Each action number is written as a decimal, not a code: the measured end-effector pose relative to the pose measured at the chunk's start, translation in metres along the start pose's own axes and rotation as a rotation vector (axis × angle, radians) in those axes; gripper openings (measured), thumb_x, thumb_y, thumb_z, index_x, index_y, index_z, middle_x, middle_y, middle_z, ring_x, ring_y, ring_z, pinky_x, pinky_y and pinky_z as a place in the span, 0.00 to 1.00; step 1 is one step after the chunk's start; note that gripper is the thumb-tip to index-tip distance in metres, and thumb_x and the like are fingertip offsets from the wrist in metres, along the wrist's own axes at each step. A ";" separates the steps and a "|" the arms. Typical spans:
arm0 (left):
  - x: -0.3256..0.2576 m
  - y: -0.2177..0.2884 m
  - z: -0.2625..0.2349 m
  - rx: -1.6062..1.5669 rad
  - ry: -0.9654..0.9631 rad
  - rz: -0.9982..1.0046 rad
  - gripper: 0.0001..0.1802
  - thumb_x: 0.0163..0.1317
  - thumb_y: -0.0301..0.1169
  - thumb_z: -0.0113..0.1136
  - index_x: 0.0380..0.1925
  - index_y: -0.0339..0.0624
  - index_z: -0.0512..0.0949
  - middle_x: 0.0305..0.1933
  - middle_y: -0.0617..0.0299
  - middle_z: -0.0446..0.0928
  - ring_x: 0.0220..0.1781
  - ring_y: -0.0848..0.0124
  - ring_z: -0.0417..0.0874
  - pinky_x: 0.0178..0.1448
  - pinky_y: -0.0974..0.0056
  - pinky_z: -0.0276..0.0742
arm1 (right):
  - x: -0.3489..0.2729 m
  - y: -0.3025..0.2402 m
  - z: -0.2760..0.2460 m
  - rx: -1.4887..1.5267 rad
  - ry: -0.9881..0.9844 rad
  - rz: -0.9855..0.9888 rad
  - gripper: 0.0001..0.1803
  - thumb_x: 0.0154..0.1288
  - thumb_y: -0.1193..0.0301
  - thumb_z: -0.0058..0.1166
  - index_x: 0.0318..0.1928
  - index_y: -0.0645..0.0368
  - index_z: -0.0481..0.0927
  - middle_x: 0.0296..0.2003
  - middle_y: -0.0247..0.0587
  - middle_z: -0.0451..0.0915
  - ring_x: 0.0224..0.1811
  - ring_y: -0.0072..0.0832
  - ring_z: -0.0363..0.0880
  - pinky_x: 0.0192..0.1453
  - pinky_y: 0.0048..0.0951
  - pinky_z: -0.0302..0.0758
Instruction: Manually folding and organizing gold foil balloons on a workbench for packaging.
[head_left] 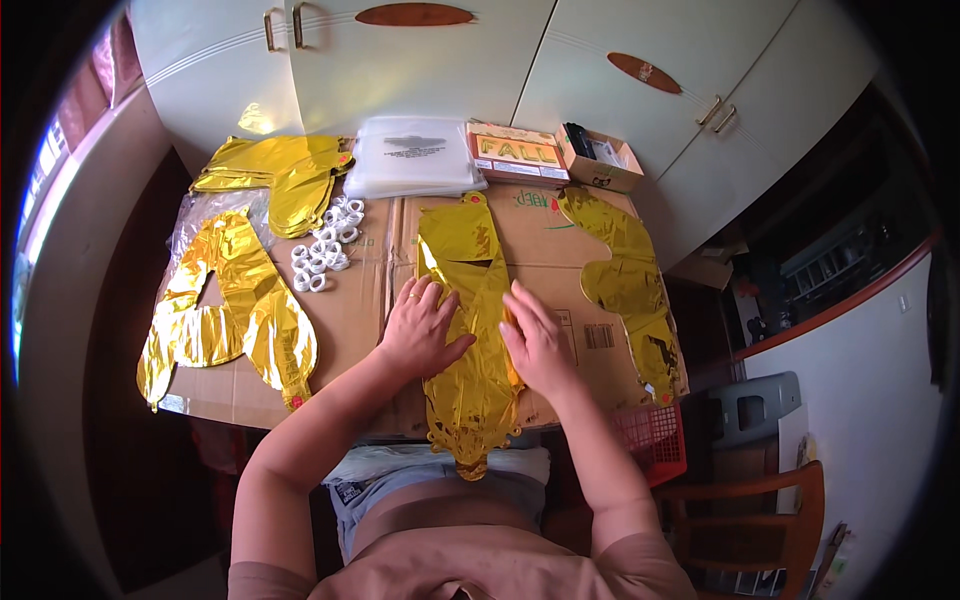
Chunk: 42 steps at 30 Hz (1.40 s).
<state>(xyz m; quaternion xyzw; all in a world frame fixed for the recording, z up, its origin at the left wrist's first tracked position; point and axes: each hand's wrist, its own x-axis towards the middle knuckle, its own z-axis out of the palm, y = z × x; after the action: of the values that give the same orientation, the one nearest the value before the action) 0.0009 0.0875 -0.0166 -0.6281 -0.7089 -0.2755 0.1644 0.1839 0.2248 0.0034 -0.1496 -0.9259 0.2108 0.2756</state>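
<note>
A flat gold foil balloon [465, 350] lies lengthwise in front of me, its near end hanging past the cardboard's front edge. My left hand [425, 325] rests on its left side, fingers spread and thumb stretched across the foil. Along the right edge lies my right hand [537, 340], fingers extended and touching the foil. Another gold foil balloon [265, 310], with a hole in its middle, is spread at the left. Behind it are folded gold foil balloons [265, 165]. A curvy gold foil balloon [625, 280] lies at the right.
Cardboard [365, 290] covers the table. White ribbon-like rolls [318, 262] are heaped left of centre. Along the back stand clear plastic bags [415, 160], a printed box [515, 150] and a small open carton [600, 160]. A wooden chair [750, 500] and red basket [655, 445] are at lower right.
</note>
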 end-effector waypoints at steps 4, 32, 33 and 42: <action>0.003 0.001 -0.001 -0.016 -0.010 0.006 0.33 0.50 0.51 0.70 0.49 0.39 0.76 0.43 0.51 0.72 0.55 0.50 0.74 0.66 0.47 0.67 | 0.027 0.038 0.016 -0.147 -0.169 0.025 0.35 0.76 0.58 0.49 0.75 0.64 0.58 0.78 0.54 0.52 0.80 0.48 0.50 0.81 0.46 0.50; -0.001 -0.001 0.003 -0.030 -0.018 -0.008 0.34 0.50 0.46 0.72 0.52 0.40 0.74 0.49 0.48 0.72 0.60 0.47 0.73 0.66 0.47 0.69 | 0.065 0.073 0.023 -0.230 -0.317 -0.044 0.27 0.79 0.60 0.41 0.71 0.57 0.67 0.76 0.46 0.60 0.79 0.42 0.55 0.82 0.48 0.49; -0.001 -0.002 0.003 -0.032 -0.022 -0.009 0.33 0.50 0.46 0.72 0.52 0.40 0.74 0.49 0.48 0.72 0.60 0.47 0.73 0.66 0.47 0.69 | 0.064 0.071 0.022 -0.247 -0.330 -0.038 0.27 0.79 0.59 0.40 0.72 0.58 0.66 0.76 0.46 0.59 0.79 0.42 0.54 0.82 0.48 0.48; 0.000 0.000 0.001 -0.037 -0.079 -0.044 0.32 0.53 0.48 0.69 0.53 0.39 0.75 0.51 0.48 0.72 0.61 0.47 0.72 0.69 0.46 0.66 | 0.063 0.064 0.020 -0.327 -0.426 -0.044 0.32 0.79 0.55 0.38 0.75 0.59 0.59 0.79 0.46 0.52 0.81 0.42 0.48 0.83 0.48 0.43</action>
<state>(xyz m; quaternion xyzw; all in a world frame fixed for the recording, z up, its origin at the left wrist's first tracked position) 0.0007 0.0882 -0.0171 -0.6257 -0.7232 -0.2672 0.1186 0.1320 0.2988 -0.0136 -0.1240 -0.9878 0.0792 0.0516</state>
